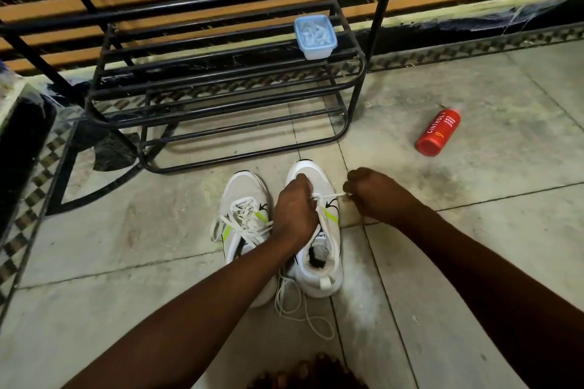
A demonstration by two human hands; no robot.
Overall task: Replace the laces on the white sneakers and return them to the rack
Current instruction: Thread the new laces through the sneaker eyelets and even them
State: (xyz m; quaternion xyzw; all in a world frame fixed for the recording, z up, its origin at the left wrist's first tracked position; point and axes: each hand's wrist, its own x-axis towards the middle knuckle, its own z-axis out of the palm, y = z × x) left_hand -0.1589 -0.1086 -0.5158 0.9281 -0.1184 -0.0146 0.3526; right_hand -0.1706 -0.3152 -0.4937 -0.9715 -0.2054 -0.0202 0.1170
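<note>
Lacing looked to be under way on the right-hand sneaker, which stood on the floor just before the rack, beside the other sneaker. The left hand curled over its eyelets, apparently pinching the lace. The right hand, just beside the shoe, gripped the lace end taut. Next, I judged, that end needed threading through another eyelet.

Two white sneakers, the left sneaker and the right sneaker, two hands, left hand and right hand, one taut lace, one black rack, one blue container, one red bottle
</note>
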